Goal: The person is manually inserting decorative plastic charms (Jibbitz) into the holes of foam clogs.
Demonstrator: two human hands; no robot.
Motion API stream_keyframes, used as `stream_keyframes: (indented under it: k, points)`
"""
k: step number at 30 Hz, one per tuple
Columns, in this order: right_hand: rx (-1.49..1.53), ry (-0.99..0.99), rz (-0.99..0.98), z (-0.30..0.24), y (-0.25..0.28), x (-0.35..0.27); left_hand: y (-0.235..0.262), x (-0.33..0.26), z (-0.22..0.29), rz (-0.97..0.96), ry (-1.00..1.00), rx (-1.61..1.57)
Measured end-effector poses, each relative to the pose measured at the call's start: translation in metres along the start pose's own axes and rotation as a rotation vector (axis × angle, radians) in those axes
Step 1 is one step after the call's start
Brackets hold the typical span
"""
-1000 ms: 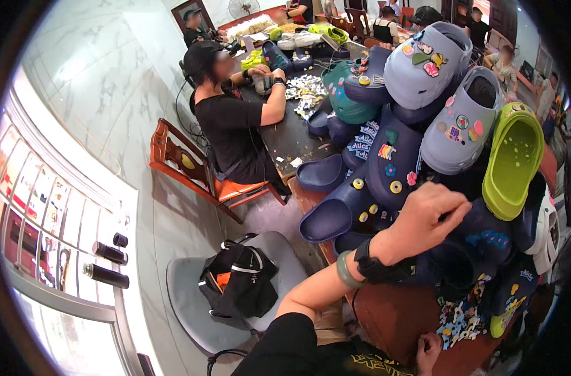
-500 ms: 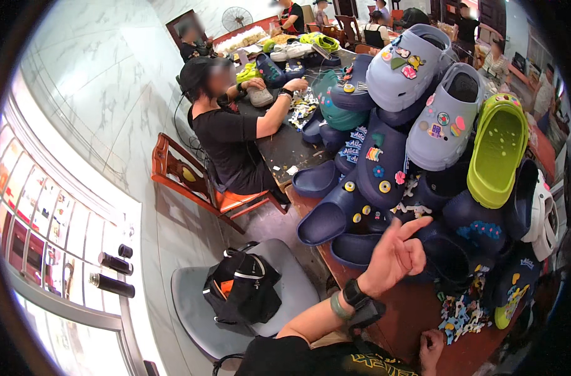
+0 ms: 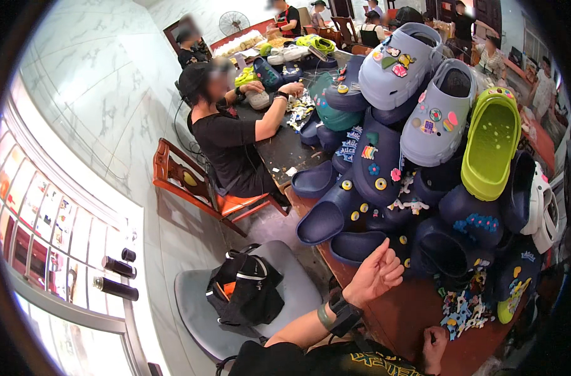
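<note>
My left hand (image 3: 377, 276) is raised over the near edge of the table, with its fingers curled in and nothing seen in them. A dark band and a greenish bangle circle that wrist. Just beyond it lies a navy clog (image 3: 357, 247) in a tall heap of clogs. My right hand (image 3: 434, 349) rests low at the table's front edge, fingers curled; whatever they may hold is hidden. Beside it is a pile of small colourful shoe charms (image 3: 466, 313). Lilac clogs (image 3: 439, 116) and a lime green clog (image 3: 492, 147) top the heap, many studded with charms.
A grey chair (image 3: 191, 301) bearing a black bag (image 3: 243, 288) stands left of the table. Farther off, a person in black (image 3: 226, 141) sits on a wooden chair (image 3: 185, 182), handling a pale clog (image 3: 258, 99). Other people work at the back.
My left hand has drawn down and left, away from the clogs, and its outstretched fingers have curled in. My right hand stays by the charms. The view has shifted slightly.
</note>
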State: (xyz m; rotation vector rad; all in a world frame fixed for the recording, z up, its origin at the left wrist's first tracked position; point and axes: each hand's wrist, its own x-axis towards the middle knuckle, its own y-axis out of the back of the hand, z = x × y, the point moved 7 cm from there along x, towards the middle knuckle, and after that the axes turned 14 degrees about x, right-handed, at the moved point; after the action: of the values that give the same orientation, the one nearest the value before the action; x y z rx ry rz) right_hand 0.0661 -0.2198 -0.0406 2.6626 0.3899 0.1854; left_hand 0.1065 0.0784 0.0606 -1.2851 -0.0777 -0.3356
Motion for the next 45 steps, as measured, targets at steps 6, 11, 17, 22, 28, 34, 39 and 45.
stream_keyframes:
  k: [6, 11, 17, 22, 28, 34, 39, 45]
  points:
    - [-0.117, -0.032, -0.033, 0.014, 0.01, -0.016, 0.028, -0.008, -0.038, 0.304, 0.356, 0.495]
    - [-0.061, 0.032, 0.092, -0.037, 0.036, 0.013, 0.049, -0.027, -0.077, -0.117, 0.415, 2.029]
    - [-0.295, 0.293, 0.182, -0.118, 0.129, 0.053, 0.054, -0.061, -0.112, -0.56, 0.431, 2.455]
    - [-0.293, 0.186, 0.38, -0.153, 0.217, 0.076, 0.066, -0.077, -0.138, -0.672, 0.597, 2.464]
    - [-0.62, 0.468, 0.604, -0.138, 0.292, 0.164, 0.087, -0.081, -0.143, -0.688, 0.579, 2.524]
    - [-0.774, -0.027, 0.592, -0.04, 0.376, 0.208, 0.078, -0.073, -0.134, -0.677, 0.661, 2.528]
    - [-0.667, -0.265, 0.265, 0.044, 0.336, 0.16, 0.076, -0.069, -0.13, -0.598, 0.675, 2.513]
    - [-0.562, -0.487, 0.095, 0.096, 0.314, 0.132, 0.079, -0.073, -0.137, -0.666, 0.628, 2.505]
